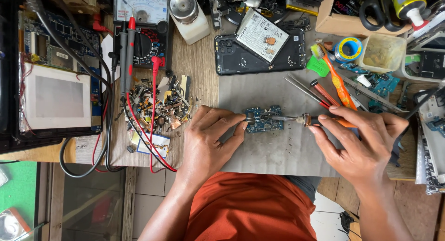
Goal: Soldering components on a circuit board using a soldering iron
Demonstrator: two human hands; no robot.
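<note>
Here, L hand (pixel 211 139) pinching tweezers (pixel 254 118) on blue circuit board (pixel 264 120), R hand (pixel 359 143) gripping soldering iron (pixel 301 119), fingers curled.

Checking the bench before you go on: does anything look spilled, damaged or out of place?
Yes: a heap of loose scrap parts lies scattered beside the left hand. A phone lies with its back off. The circuit board under the soldering iron looks flat.

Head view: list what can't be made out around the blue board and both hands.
- Soldering iron tip on the blue board: too small to see the contact.
- Left hand grip on the tweezers: fingers hide it.
- Iron's handle: covered by the right hand.
- Scrap pile: parts too small.
- Meter: cut by the top edge.
</note>
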